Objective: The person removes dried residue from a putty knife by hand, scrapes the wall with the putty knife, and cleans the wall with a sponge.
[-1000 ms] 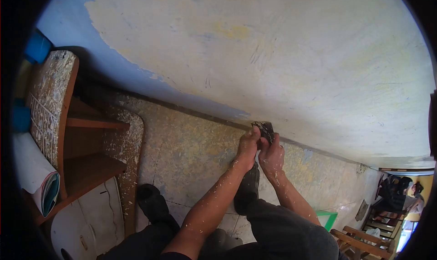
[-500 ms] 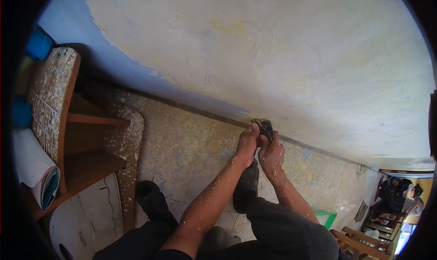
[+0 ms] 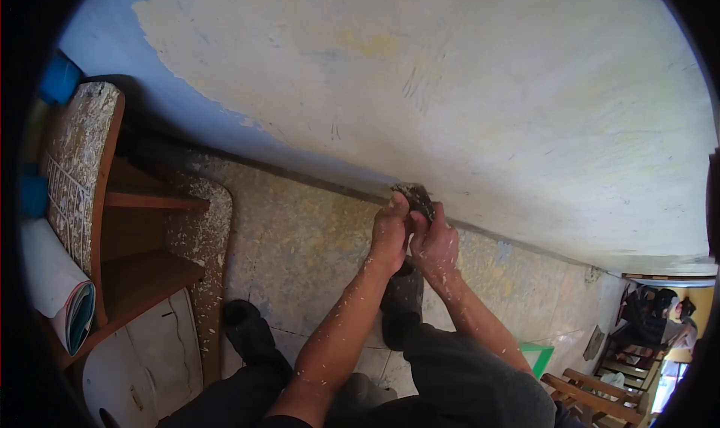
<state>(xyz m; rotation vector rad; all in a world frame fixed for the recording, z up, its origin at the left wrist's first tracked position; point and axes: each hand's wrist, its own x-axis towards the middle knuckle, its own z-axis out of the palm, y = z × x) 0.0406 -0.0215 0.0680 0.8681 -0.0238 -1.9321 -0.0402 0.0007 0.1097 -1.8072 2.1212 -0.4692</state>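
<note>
My left hand (image 3: 389, 231) and my right hand (image 3: 436, 246) are both closed on one dark, flat scraper (image 3: 415, 197), speckled with pale flakes. Its far edge is at the foot of the wall (image 3: 480, 113), close to the lower end of the remaining blue paint (image 3: 202, 117). Most of the wall shows a bare whitish surface with yellowish patches and thin scratches. Paint flecks cling to both forearms. My fingers hide the near part of the scraper.
Paint chips cover the tiled floor (image 3: 300, 225) around my shoes. On the left stands a flake-strewn wooden shelf unit (image 3: 150, 278) with a rolled paper bundle (image 3: 56, 278). A green frame (image 3: 537, 357), a wooden chair (image 3: 592, 390) and a person (image 3: 675, 323) are at the right.
Both hands and the scraper have shifted slightly left and up along the wall's base, still together. The scraper's angle looks slightly different. The view has also moved a little.
</note>
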